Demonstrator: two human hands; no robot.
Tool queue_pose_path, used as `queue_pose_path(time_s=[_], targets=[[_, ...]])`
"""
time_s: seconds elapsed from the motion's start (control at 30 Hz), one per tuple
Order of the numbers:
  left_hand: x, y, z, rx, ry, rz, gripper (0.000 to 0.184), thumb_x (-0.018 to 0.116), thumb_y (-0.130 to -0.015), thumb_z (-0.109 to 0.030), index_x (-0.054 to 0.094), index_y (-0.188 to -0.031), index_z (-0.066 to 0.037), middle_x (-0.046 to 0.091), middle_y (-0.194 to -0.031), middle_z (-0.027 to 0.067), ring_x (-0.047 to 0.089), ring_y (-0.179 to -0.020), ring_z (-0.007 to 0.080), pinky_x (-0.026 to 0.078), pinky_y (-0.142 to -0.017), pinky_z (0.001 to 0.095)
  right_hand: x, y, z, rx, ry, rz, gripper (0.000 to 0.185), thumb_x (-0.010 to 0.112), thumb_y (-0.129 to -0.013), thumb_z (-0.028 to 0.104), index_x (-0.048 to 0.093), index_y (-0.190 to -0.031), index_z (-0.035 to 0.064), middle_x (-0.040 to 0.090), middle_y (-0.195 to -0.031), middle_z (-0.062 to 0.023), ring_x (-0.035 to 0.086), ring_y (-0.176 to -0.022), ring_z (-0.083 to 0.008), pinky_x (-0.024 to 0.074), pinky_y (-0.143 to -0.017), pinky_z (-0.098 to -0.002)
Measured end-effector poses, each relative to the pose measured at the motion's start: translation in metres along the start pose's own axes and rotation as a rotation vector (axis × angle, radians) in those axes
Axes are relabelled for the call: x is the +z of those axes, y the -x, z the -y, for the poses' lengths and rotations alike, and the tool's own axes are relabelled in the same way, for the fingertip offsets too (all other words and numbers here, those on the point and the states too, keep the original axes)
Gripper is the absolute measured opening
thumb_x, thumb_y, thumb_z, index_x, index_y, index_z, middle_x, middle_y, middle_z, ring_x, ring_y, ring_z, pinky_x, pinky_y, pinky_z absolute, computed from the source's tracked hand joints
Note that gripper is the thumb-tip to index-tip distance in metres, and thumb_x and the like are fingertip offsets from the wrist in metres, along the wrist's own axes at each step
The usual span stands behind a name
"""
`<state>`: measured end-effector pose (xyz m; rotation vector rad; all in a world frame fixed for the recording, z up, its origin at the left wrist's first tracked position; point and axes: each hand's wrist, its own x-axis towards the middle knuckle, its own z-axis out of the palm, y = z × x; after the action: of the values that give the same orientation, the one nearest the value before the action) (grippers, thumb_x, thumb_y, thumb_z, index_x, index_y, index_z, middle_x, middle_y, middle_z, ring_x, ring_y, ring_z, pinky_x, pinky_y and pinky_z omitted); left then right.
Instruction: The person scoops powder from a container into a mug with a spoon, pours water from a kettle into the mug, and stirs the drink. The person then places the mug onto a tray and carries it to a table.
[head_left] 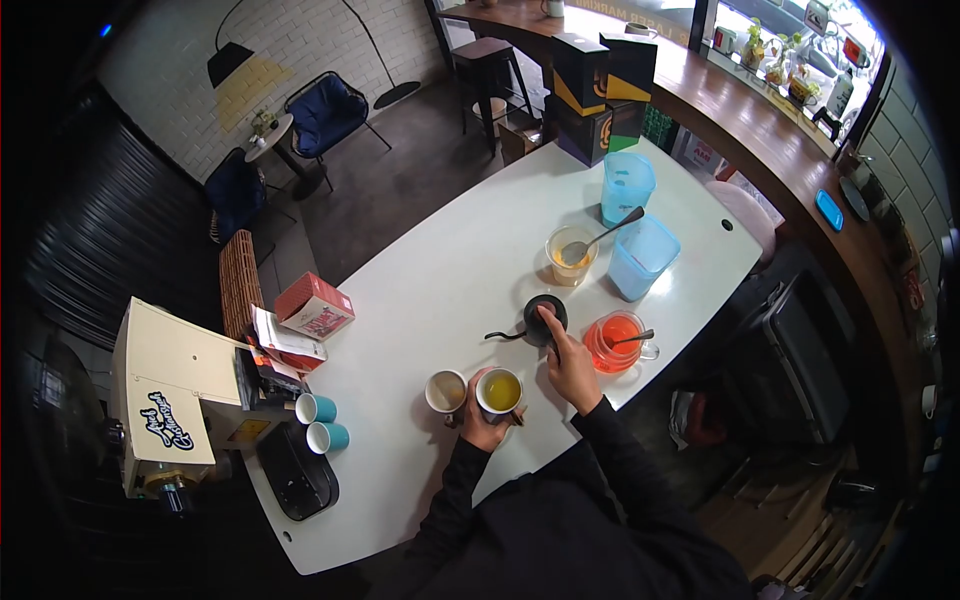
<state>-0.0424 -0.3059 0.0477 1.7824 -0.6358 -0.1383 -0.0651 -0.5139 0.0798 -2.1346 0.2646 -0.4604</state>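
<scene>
My left hand (484, 428) is wrapped round a cup of yellow-green liquid (499, 391). Just left of it stands another cup (445, 391) with pale contents, close against my fingers. My right hand (570, 368) is on a small black gooseneck kettle (545, 318), its index finger on the lid and the other fingers curled at the handle side. The kettle's thin spout points left. Right of this hand is a glass jug of red liquid (614, 342) with a spoon in it. Behind the kettle sits a clear plastic cup (571, 256) with a large spoon (603, 235) leaning in it.
Two blue plastic containers (643, 256) stand behind the jug on the white table (410, 290). Black boxes (603, 90) are stacked at the far edge. At left are two teal cups (327, 437), a black tray (298, 472), a red-white box (314, 306) and a cream machine (165, 385).
</scene>
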Motion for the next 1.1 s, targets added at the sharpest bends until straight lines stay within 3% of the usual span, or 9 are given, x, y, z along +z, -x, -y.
queue_pose_path(time_s=[0.23,0.3,0.4,0.5,0.7,0.8,0.83,0.9,1.1], targets=[[0.003,-0.005,0.001,0.011,-0.039,-0.053,0.085,0.091,-0.063,-0.014,0.042,-0.132,-0.003,0.056,-0.123,0.014,0.06,-0.111,0.0268,0.049,-0.096,0.0387,-0.027,0.016,0.029,0.108,0.151,0.146,0.073,0.064,-0.088,0.008,0.031,-0.153,0.0138,0.061,-0.091,-0.0223,0.061,-0.08,-0.039,0.0481,-0.074,-0.0453],[0.005,-0.006,0.007,0.026,-0.079,-0.094,0.085,0.092,-0.059,-0.018,0.045,-0.129,-0.005,0.06,-0.116,0.0129,0.063,-0.106,0.0273,0.051,-0.093,0.0384,-0.057,0.022,0.052,-0.056,0.212,0.101,0.068,0.065,-0.088,0.008,0.036,-0.15,0.0103,0.06,-0.094,-0.0202,0.061,-0.085,-0.0365,0.0481,-0.077,-0.0432],[0.008,-0.01,0.005,0.012,-0.093,-0.084,0.085,0.092,-0.06,-0.02,0.045,-0.129,-0.006,0.061,-0.114,0.0123,0.064,-0.104,0.0266,0.052,-0.091,0.0379,-0.096,0.024,0.061,-0.109,0.146,-0.199,0.037,0.065,-0.084,0.004,0.061,-0.121,0.0043,0.06,-0.096,-0.0179,0.06,-0.086,-0.0368,0.0493,-0.075,-0.0435],[0.013,-0.012,0.004,-0.06,-0.049,-0.07,0.085,0.092,-0.06,-0.021,0.044,-0.129,-0.006,0.062,-0.113,0.0123,0.065,-0.103,0.0266,0.053,-0.09,0.0382,-0.131,0.02,0.049,-0.07,0.418,-0.41,0.031,0.065,-0.083,0.002,0.063,-0.114,0.002,0.059,-0.097,-0.018,0.057,-0.09,-0.0352,0.0465,-0.08,-0.0437],[0.019,-0.015,0.005,-0.073,-0.003,-0.003,0.086,0.09,-0.063,-0.018,0.038,-0.131,-0.006,0.058,-0.114,0.0106,0.061,-0.106,0.0214,0.051,-0.092,0.0356,-0.146,0.026,0.005,0.094,0.636,-0.322,0.027,0.072,-0.085,0.015,0.066,-0.109,0.0037,0.061,-0.09,-0.0139,0.058,-0.085,-0.0304,0.042,-0.077,-0.0413],[0.019,-0.016,0.006,-0.047,0.042,-0.001,0.085,0.089,-0.065,-0.017,0.039,-0.131,-0.005,0.057,-0.116,0.0111,0.06,-0.108,0.0219,0.05,-0.094,0.036,-0.144,0.028,-0.003,0.214,0.516,-0.221,0.023,0.071,-0.084,0.015,0.067,-0.105,0.0052,0.061,-0.081,-0.0098,0.059,-0.079,-0.028,0.0408,-0.076,-0.0414],[0.019,-0.016,0.007,-0.044,0.046,-0.004,0.085,0.089,-0.065,-0.017,0.039,-0.131,-0.005,0.057,-0.116,0.0111,0.06,-0.108,0.0219,0.05,-0.094,0.036,-0.141,0.026,-0.009,0.037,0.51,-0.322,0.018,0.073,-0.082,0.009,0.068,-0.098,0.0015,0.058,-0.064,-0.0074,0.055,-0.056,-0.022,0.0426,-0.058,-0.0361],[0.018,-0.016,0.007,-0.009,0.021,-0.008,0.086,0.09,-0.064,-0.02,0.039,-0.133,-0.007,0.06,-0.118,0.0148,0.063,-0.108,0.0311,0.052,-0.092,0.0392,-0.136,0.023,-0.015,0.048,0.426,-0.329,0.018,0.072,-0.082,0.007,0.067,-0.098,0.0004,0.058,-0.063,-0.0083,0.054,-0.053,-0.0205,0.0408,-0.054,-0.0341],[0.017,-0.016,0.005,-0.003,0.037,0.005,0.084,0.089,-0.066,-0.016,0.039,-0.132,-0.003,0.056,-0.118,0.013,0.059,-0.112,0.0246,0.049,-0.095,0.0366,-0.122,0.023,-0.021,0.131,0.109,-0.353,0.009,0.068,-0.086,0.001,0.066,-0.094,-0.0037,0.057,-0.063,-0.0025,0.047,-0.055,-0.0039,0.0367,-0.051,-0.0235]])
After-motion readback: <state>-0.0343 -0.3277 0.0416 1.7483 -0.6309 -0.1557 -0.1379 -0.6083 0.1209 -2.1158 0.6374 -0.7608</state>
